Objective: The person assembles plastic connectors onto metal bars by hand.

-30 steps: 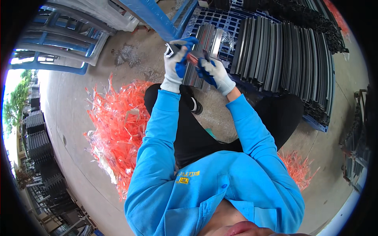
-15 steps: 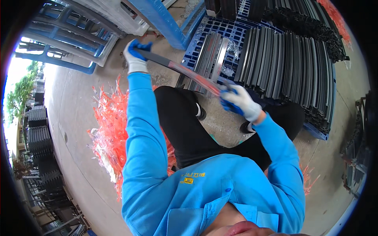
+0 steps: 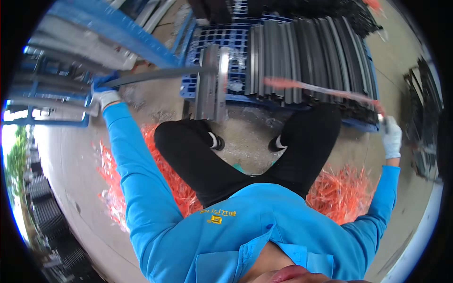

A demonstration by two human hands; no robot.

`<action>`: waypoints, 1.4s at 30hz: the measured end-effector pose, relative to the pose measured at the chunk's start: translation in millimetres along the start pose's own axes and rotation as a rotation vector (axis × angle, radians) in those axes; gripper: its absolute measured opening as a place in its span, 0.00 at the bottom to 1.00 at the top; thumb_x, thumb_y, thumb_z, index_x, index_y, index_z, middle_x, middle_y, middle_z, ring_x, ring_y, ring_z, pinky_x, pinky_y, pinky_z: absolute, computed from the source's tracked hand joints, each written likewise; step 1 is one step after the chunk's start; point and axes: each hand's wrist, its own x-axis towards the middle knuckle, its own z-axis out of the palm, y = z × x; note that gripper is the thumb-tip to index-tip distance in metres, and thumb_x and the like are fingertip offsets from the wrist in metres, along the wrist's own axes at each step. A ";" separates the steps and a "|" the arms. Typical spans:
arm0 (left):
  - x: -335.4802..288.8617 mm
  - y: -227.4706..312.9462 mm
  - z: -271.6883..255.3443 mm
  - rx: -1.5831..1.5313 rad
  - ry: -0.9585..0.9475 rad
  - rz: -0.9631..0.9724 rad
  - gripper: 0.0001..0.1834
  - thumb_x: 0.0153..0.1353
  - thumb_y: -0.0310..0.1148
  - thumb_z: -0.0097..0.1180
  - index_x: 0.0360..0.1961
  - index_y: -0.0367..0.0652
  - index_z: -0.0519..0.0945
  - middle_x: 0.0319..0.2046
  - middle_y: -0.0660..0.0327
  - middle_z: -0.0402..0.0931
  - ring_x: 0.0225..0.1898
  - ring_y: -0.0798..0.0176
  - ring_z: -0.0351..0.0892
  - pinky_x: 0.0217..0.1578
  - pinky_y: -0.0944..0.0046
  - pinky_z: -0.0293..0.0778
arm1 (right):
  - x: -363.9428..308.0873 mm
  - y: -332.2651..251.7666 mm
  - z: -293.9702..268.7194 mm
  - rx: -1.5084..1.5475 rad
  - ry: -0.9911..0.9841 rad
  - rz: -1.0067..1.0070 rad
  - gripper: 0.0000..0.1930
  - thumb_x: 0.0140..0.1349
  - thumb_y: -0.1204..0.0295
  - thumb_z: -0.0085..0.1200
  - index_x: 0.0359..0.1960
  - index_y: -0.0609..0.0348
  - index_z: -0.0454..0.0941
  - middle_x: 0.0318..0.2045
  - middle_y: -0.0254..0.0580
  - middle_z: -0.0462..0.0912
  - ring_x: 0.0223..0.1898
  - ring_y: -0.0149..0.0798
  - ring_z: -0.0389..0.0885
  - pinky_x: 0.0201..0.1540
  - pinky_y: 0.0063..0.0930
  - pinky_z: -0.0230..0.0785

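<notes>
My left hand [image 3: 104,93], in a white glove with blue on its palm side, is closed on one end of a long dark grey metal strip [image 3: 163,74]. The strip reaches rightward over the blue pallet's left part. Far out to the right, my right hand [image 3: 391,137] is closed on a red and clear plastic film strip [image 3: 325,88]. The film trails leftward in the air, blurred, above a row of dark metal strips [image 3: 302,56]. A few grey strips [image 3: 207,85] lie separately at the pallet's left side.
The blue grid pallet [image 3: 238,99] is in front of my feet. Heaps of red film [image 3: 184,191] and more red film [image 3: 342,193] lie either side of my legs. Blue racks [image 3: 61,123] stand at the left; dark stacked frames [image 3: 417,122] stand at the right.
My hands have spread far apart. The film, earlier on the grey strip, has come off with my right hand. My left hand moved left with the grey strip, now bare.
</notes>
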 end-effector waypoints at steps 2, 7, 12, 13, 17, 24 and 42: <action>-34.5 15.9 -22.6 -0.003 0.126 0.035 0.08 0.49 0.36 0.48 0.18 0.45 0.72 0.19 0.58 0.71 0.22 0.55 0.71 0.37 0.45 0.72 | -66.5 134.9 -7.8 -0.206 0.133 0.409 0.13 0.58 0.74 0.48 0.45 0.61 0.76 0.35 0.41 0.81 0.33 0.40 0.78 0.40 0.26 0.70; -99.3 130.4 -16.2 0.102 0.465 0.286 0.21 0.57 0.51 0.44 0.30 0.44 0.76 0.36 0.56 0.78 0.29 0.55 0.76 0.35 0.53 0.73 | -243.2 247.6 33.0 0.210 0.473 1.333 0.20 0.57 0.52 0.52 0.33 0.59 0.81 0.24 0.39 0.80 0.27 0.34 0.77 0.31 0.26 0.69; -97.6 36.3 28.0 0.204 0.157 0.295 0.17 0.63 0.47 0.45 0.40 0.46 0.76 0.44 0.56 0.78 0.36 0.59 0.78 0.34 0.61 0.74 | -364.8 252.9 46.7 -0.145 0.073 1.464 0.22 0.57 0.53 0.45 0.30 0.61 0.81 0.27 0.46 0.82 0.29 0.47 0.79 0.33 0.37 0.71; -103.4 12.8 58.6 0.272 0.014 0.303 0.15 0.65 0.44 0.45 0.43 0.47 0.76 0.45 0.56 0.77 0.38 0.60 0.78 0.35 0.63 0.75 | -375.6 226.8 78.5 -0.051 0.075 1.478 0.21 0.57 0.55 0.45 0.32 0.61 0.81 0.27 0.46 0.82 0.28 0.46 0.79 0.33 0.35 0.71; -157.8 -98.0 182.4 0.372 -0.088 0.339 0.11 0.55 0.32 0.60 0.40 0.50 0.76 0.44 0.57 0.77 0.41 0.63 0.77 0.44 0.64 0.75 | -397.8 159.3 113.7 0.234 0.137 1.498 0.17 0.54 0.62 0.49 0.39 0.62 0.78 0.29 0.44 0.81 0.27 0.40 0.78 0.32 0.30 0.71; -202.1 -258.1 257.6 1.016 -0.655 0.852 0.22 0.47 0.29 0.65 0.42 0.46 0.68 0.52 0.52 0.61 0.48 0.53 0.72 0.47 0.58 0.77 | -416.6 124.5 137.2 0.557 0.281 1.413 0.18 0.52 0.72 0.49 0.46 0.61 0.76 0.31 0.39 0.80 0.24 0.32 0.74 0.30 0.21 0.69; -219.3 -314.7 177.4 1.204 -0.906 0.333 0.34 0.48 0.41 0.60 0.57 0.45 0.66 0.58 0.48 0.61 0.59 0.48 0.62 0.56 0.54 0.64 | -411.9 31.6 15.5 0.813 0.674 1.452 0.25 0.55 0.50 0.53 0.45 0.59 0.78 0.28 0.37 0.81 0.23 0.31 0.75 0.29 0.19 0.68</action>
